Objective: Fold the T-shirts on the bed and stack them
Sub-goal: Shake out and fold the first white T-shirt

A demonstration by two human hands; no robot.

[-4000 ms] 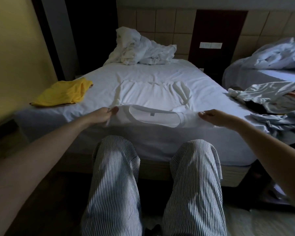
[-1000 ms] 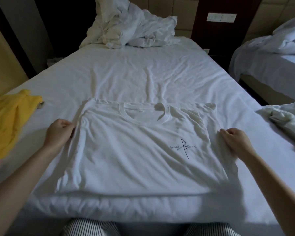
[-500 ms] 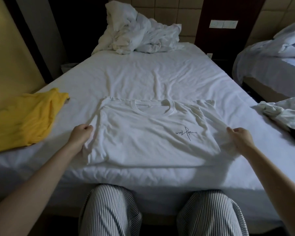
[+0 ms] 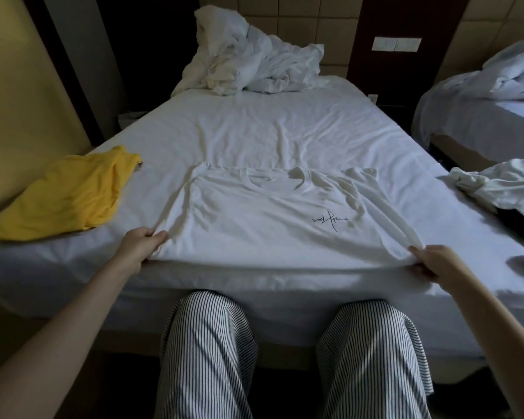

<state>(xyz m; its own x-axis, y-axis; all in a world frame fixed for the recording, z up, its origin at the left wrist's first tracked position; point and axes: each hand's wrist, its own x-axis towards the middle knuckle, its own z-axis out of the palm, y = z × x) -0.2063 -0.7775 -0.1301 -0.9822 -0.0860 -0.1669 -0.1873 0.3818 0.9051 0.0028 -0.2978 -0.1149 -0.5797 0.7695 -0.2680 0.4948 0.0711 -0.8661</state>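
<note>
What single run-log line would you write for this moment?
white T-shirt: print up on bed | left hand: grips near-left corner | right hand: grips near-right corner | yellow T-shirt: lies left

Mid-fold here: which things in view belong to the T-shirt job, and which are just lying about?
Job: white T-shirt, gripped at its near corners by the left hand and right hand; yellow T-shirt; bed.
Lying about: crumpled bedding at the headboard; second bed; wall switch; pale garment at right, possibly another shirt.

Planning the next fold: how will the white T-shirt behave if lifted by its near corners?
Probably floppy: the white T-shirt creases where the left hand and right hand pinch its corners. Likely light, since it lies thin and flat on the bed.
</note>
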